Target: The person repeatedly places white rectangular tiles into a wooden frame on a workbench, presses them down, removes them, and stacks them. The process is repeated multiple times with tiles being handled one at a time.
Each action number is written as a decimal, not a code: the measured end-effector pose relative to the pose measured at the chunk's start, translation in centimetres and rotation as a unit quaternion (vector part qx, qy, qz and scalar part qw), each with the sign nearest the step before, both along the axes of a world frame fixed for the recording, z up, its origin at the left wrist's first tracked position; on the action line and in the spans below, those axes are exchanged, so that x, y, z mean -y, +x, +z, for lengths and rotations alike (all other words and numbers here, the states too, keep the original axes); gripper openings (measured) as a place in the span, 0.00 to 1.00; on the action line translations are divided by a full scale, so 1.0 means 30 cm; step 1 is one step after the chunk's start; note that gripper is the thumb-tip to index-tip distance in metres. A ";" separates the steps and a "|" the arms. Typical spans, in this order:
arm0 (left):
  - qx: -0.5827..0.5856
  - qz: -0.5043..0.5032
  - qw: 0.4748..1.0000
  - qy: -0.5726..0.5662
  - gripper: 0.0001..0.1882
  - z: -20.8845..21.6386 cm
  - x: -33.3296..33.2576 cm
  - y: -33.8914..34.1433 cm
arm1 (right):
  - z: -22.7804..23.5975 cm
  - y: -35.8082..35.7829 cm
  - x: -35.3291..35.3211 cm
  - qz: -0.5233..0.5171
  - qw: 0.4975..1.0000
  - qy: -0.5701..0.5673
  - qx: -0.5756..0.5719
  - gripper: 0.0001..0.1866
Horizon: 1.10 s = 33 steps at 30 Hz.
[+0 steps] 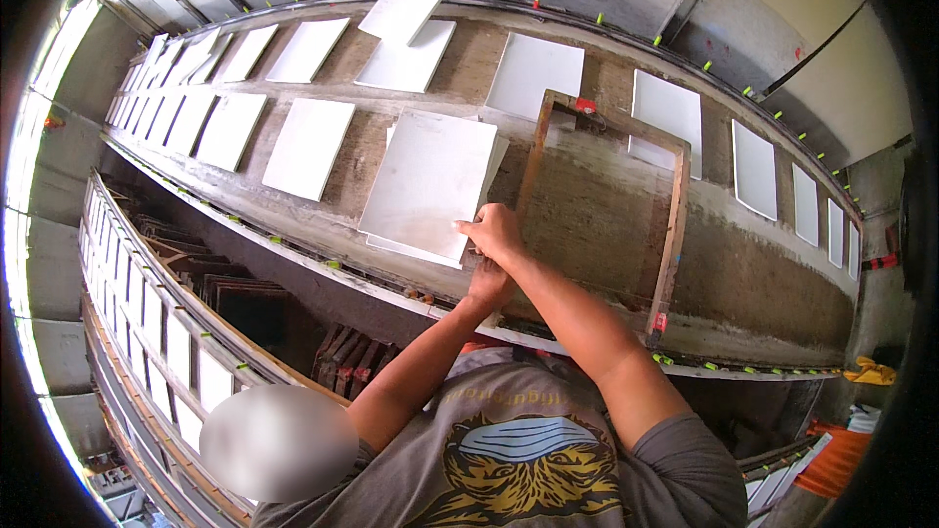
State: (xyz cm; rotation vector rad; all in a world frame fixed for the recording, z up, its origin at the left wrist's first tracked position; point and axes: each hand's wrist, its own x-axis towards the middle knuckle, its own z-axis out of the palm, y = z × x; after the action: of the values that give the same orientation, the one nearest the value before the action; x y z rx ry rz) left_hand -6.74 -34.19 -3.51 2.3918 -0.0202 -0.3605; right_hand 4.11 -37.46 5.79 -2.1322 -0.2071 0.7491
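Your right hand (497, 233) is curled nearly closed at the right edge of the white top sheet (430, 176), near its lower right corner, with one digit laid over the sheet's surface. I cannot tell whether that edge is actually pinched. Your left hand (491, 281) sits just below the right one, close to the same corner; its fingers are hidden, so I cannot tell how far they are closed or whether they have hold of anything.

The top sheet lies right in front of your hands, slightly askew over a pale lower sheet (501, 161) that shows along its right and bottom edges. Both are on the near side of the long stained worktable (763, 284). Just to your right, a rectangular wooden frame (671, 244) with red patches at its corners rests on the table, its far side overlapping two white sheets of the far row.

More white sheets (309, 149) run in two rows to your left, and one tilted sheet (407, 5) overlaps another at the far edge. Yellow-green tabs (600, 18) dot the far rail. At your lower left, a second table (147, 279) also carries white sheets, and a yellow cloth-like item (871, 370) is at the far right.
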 end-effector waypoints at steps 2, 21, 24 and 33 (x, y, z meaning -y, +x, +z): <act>0.033 0.052 0.995 -0.075 0.32 -0.045 -0.005 -0.014 | 0.002 -0.016 -0.008 -0.036 0.999 0.013 0.001 0.32; 0.052 0.120 0.959 -0.252 0.30 -0.111 -0.011 -0.052 | 0.127 -0.170 -0.059 -0.026 0.997 -0.020 0.065 0.52; 0.112 0.050 0.988 -0.096 0.28 -0.167 0.008 -0.034 | 0.071 -0.149 -0.043 -0.014 0.997 -0.031 0.064 0.53; 0.017 0.013 0.993 -0.118 0.25 -0.099 -0.014 -0.013 | -0.036 -0.102 0.003 0.002 0.986 -0.054 0.155 0.44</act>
State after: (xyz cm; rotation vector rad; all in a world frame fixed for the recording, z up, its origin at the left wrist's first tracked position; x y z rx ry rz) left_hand -7.14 -33.78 -6.49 2.1628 -0.0442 -0.2889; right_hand 1.05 -37.54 4.72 -2.3471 -0.3419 0.4356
